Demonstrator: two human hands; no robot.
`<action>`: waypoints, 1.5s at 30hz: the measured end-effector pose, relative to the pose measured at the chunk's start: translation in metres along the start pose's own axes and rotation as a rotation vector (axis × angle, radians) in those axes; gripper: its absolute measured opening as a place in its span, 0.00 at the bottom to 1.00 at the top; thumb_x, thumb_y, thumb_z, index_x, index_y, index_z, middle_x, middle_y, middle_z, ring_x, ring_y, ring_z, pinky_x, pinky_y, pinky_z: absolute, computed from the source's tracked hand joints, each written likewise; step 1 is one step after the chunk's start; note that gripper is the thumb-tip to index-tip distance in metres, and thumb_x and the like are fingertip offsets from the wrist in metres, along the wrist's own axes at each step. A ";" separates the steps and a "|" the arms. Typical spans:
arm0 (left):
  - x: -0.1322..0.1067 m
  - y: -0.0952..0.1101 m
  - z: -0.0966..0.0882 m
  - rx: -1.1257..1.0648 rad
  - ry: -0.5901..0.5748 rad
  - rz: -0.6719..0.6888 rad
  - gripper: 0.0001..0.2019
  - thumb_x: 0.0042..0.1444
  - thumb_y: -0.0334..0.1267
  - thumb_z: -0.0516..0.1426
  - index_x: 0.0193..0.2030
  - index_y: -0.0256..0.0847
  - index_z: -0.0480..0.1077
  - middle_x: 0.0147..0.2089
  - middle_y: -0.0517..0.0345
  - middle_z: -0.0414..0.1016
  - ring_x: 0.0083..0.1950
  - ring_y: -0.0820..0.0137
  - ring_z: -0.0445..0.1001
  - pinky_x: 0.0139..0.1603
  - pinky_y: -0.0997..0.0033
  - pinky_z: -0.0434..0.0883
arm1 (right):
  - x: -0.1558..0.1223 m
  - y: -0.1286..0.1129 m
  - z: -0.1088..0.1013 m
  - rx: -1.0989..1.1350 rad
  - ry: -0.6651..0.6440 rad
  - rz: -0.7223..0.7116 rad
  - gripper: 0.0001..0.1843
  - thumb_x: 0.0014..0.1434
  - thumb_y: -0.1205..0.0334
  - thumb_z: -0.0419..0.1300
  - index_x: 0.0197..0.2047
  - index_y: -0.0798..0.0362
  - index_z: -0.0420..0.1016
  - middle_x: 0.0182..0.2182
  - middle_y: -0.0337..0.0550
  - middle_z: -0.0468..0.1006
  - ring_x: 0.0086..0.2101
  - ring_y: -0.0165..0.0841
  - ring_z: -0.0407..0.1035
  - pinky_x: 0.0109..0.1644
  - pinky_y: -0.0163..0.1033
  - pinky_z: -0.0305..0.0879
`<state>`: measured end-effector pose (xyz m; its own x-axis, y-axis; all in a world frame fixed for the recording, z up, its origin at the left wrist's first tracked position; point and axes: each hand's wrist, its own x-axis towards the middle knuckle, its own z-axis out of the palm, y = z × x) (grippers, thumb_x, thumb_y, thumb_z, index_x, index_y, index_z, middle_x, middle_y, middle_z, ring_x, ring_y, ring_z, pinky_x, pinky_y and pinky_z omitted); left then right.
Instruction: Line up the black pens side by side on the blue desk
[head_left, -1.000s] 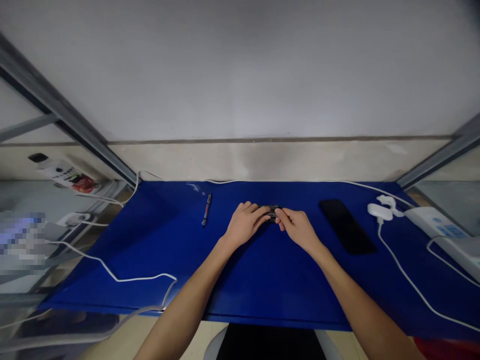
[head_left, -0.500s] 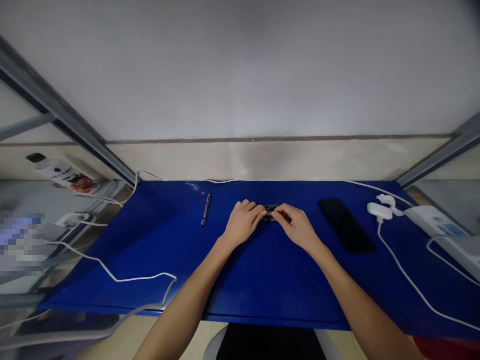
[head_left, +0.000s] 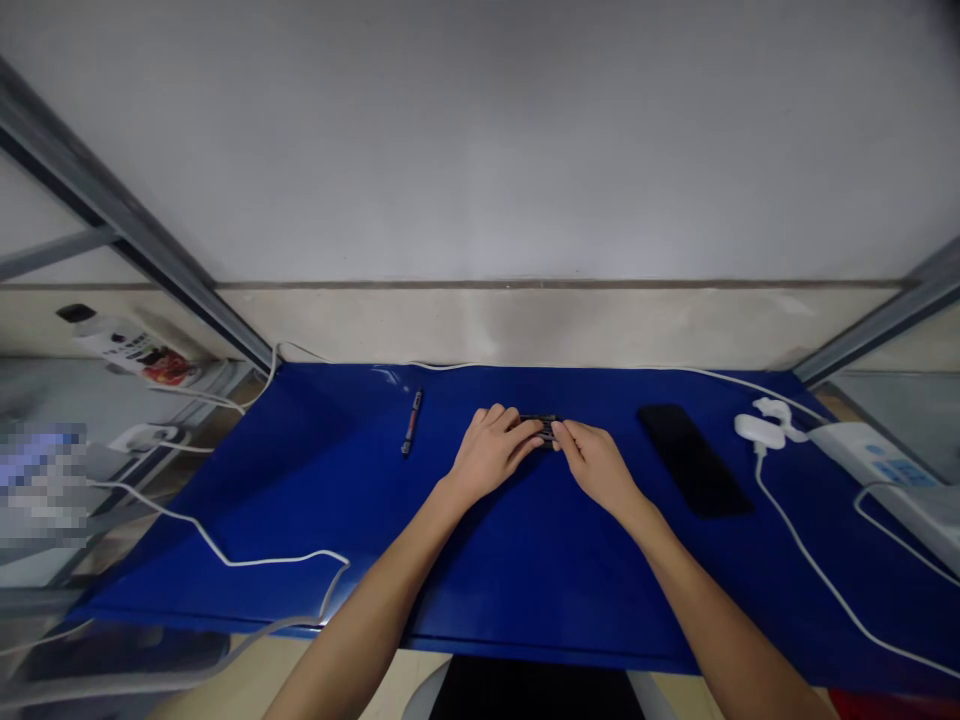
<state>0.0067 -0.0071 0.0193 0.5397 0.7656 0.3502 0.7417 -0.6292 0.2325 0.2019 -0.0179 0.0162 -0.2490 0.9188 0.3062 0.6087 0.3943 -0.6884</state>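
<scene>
Blue-topped desk, viewed from beside the person: a glossy deep-blue mat (head_left: 300, 520) covers it, below a pale grey wall (head_left: 480, 140) and a slanted grey metal rail (head_left: 112, 210). Mid-mat, a small dark ribbed object (head_left: 537, 419), too small to identify, sits between two bare hands. Left hand (head_left: 491, 452): fingers pressed together, curled over the object's left end. Right hand (head_left: 596, 465): fingers together, tips pinching its right end. Hands nearly touching. Object resting or lifted: cannot tell. Left of the hands lies a slim dark pen with orange marks (head_left: 411, 422); to the right, a black rectangular smartphone (head_left: 694, 460), then a white plug (head_left: 759, 428) on a white cable (head_left: 817, 590).
</scene>
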 end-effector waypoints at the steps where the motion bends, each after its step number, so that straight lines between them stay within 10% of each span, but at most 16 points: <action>1: 0.000 0.001 0.000 0.022 -0.002 0.008 0.19 0.69 0.49 0.43 0.57 0.50 0.69 0.42 0.55 0.71 0.43 0.66 0.63 0.42 0.65 0.56 | 0.000 0.000 0.001 0.013 0.002 0.027 0.22 0.69 0.52 0.45 0.26 0.51 0.65 0.22 0.40 0.71 0.24 0.32 0.65 0.32 0.38 0.57; 7: 0.000 0.005 0.003 0.078 0.002 0.016 0.19 0.69 0.50 0.43 0.54 0.48 0.70 0.42 0.54 0.69 0.43 0.65 0.63 0.41 0.65 0.55 | 0.000 0.002 0.005 0.370 -0.084 0.368 0.32 0.67 0.40 0.44 0.18 0.51 0.60 0.12 0.37 0.62 0.16 0.29 0.58 0.25 0.37 0.55; 15: 0.001 0.001 0.004 0.081 0.007 -0.072 0.19 0.70 0.48 0.42 0.47 0.45 0.71 0.39 0.55 0.68 0.41 0.65 0.61 0.40 0.65 0.55 | 0.000 -0.004 -0.001 0.130 0.019 0.065 0.16 0.66 0.50 0.52 0.34 0.51 0.71 0.24 0.37 0.71 0.23 0.29 0.60 0.27 0.35 0.54; 33: -0.001 -0.007 0.008 0.049 0.122 -0.026 0.16 0.70 0.43 0.45 0.55 0.44 0.70 0.45 0.51 0.70 0.44 0.66 0.64 0.43 0.65 0.60 | 0.000 0.002 0.002 0.294 0.077 0.186 0.25 0.66 0.42 0.48 0.29 0.52 0.73 0.21 0.39 0.70 0.24 0.32 0.64 0.30 0.36 0.59; 40: -0.003 -0.058 -0.015 -0.091 0.361 -0.377 0.14 0.64 0.46 0.54 0.47 0.40 0.75 0.39 0.54 0.74 0.42 0.67 0.69 0.46 0.68 0.65 | 0.002 0.011 -0.006 0.418 0.228 0.218 0.30 0.67 0.39 0.44 0.32 0.52 0.75 0.22 0.41 0.69 0.24 0.33 0.65 0.31 0.38 0.61; 45: -0.013 -0.097 -0.031 -0.270 0.331 -0.736 0.16 0.60 0.48 0.56 0.46 0.40 0.76 0.35 0.58 0.78 0.35 0.71 0.75 0.39 0.74 0.68 | 0.002 0.011 -0.010 0.405 0.225 0.227 0.29 0.68 0.41 0.44 0.31 0.52 0.74 0.21 0.40 0.69 0.24 0.32 0.64 0.31 0.38 0.60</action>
<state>-0.0843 0.0401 0.0206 -0.2185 0.9399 0.2625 0.7146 -0.0291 0.6989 0.2159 -0.0119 0.0162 0.0509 0.9736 0.2225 0.2767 0.2003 -0.9399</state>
